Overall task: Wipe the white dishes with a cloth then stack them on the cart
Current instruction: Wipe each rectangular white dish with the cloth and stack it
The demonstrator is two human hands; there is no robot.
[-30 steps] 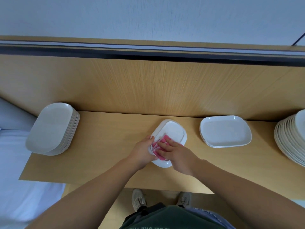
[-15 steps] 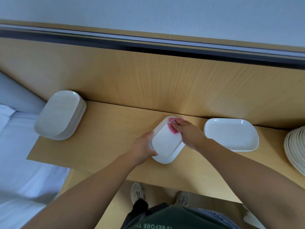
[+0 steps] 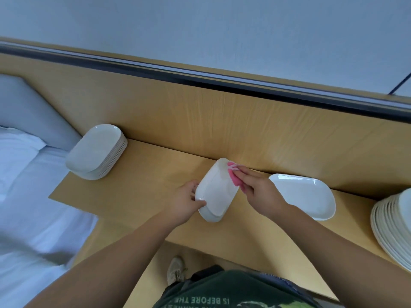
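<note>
Reaching the far rim of the white oblong dish (image 3: pixel 215 191), the flat-fingered right hand (image 3: pixel 260 190) presses the pink cloth (image 3: pixel 233 176) as the left hand (image 3: pixel 185 202) pinches the now-lifted near edge, wiping seemingly almost done.

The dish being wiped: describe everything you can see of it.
The wiped dish is white, glossy, a rounded rectangle with a shallow raised rim. It lies tilted over a second dish on the wooden top. The left hand grips its near corner; the right hand presses a pink cloth against its far right edge.
</note>
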